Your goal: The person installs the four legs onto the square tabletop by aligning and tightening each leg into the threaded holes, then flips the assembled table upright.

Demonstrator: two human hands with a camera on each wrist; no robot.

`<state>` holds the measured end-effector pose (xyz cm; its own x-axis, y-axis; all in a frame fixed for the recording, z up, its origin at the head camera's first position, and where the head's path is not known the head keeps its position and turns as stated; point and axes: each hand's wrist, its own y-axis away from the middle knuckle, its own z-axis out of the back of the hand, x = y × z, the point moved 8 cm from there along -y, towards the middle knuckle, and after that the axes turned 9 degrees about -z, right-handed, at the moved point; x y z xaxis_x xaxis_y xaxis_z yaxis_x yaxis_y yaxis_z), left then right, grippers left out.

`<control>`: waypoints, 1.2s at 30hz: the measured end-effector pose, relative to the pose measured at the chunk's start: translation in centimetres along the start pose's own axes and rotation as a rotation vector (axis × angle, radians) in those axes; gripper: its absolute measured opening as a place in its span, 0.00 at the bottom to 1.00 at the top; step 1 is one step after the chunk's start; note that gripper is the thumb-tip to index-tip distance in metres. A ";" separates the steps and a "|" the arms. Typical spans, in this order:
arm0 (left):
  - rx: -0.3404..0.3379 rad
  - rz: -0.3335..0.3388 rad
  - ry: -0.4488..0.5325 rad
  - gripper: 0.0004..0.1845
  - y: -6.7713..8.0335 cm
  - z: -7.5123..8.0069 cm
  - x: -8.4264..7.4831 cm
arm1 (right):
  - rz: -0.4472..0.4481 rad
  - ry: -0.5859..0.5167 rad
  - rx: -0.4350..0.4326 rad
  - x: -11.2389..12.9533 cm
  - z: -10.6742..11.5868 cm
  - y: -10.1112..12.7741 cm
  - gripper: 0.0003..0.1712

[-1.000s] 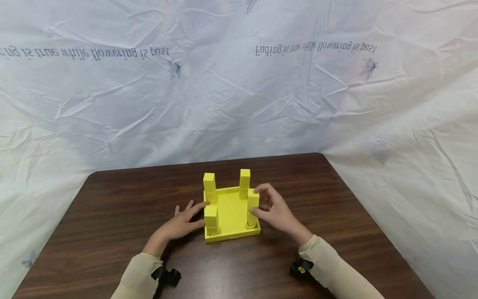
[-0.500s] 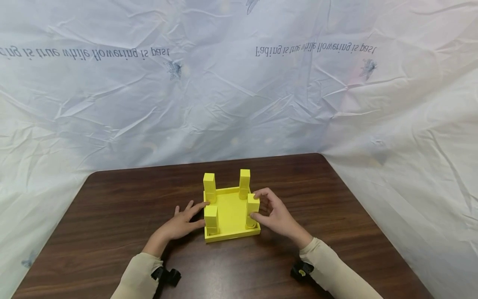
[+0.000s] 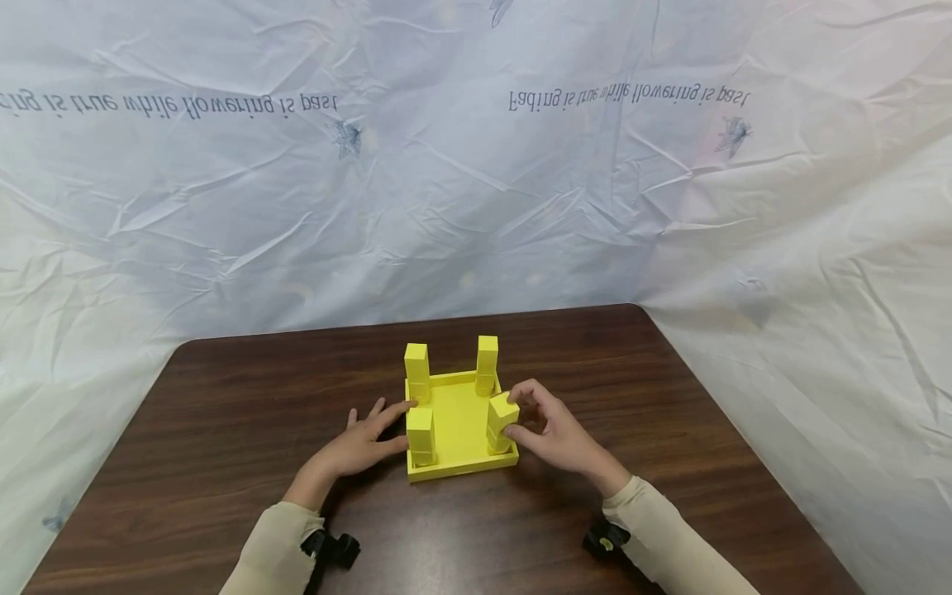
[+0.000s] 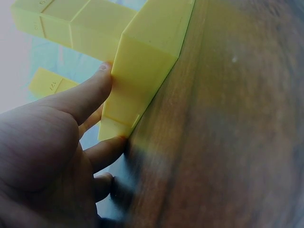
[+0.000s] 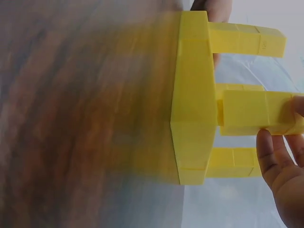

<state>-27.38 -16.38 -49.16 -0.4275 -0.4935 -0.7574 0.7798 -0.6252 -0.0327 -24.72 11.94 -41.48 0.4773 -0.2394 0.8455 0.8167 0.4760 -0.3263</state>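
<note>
A yellow square tray-like base (image 3: 457, 426) with a low rim lies on the table, with an upright square post at each corner. My right hand (image 3: 558, 434) pinches the near right post (image 3: 497, 426) between thumb and fingers. That post is turned slightly out of line with the base's sides; in the right wrist view, a narrower neck shows between this post (image 5: 244, 111) and the base. My left hand (image 3: 360, 446) rests against the base's left side, fingers extended, thumb beside the near left post (image 3: 421, 434) and a fingertip at the rim farther back.
Two more yellow posts, the far left post (image 3: 417, 372) and the far right post (image 3: 487, 364), rise from the back corners. All this stands on a dark wooden table (image 3: 275, 397). A white printed sheet (image 3: 446, 165) hangs behind the table's far edge.
The near right post has come down closer to the base and turned about its length. My right hand has lowered with it and twisted slightly. The left hand has kept its place.
</note>
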 end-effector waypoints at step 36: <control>0.001 -0.001 -0.005 0.38 0.0 0.0 0.0 | 0.028 0.038 -0.024 0.3 -0.1 0.3 0.18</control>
<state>-27.36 -16.38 -49.19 -0.4305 -0.4962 -0.7540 0.7792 -0.6259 -0.0330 -24.33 11.89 -41.36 0.5121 -0.2586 0.8191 0.8099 0.4631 -0.3601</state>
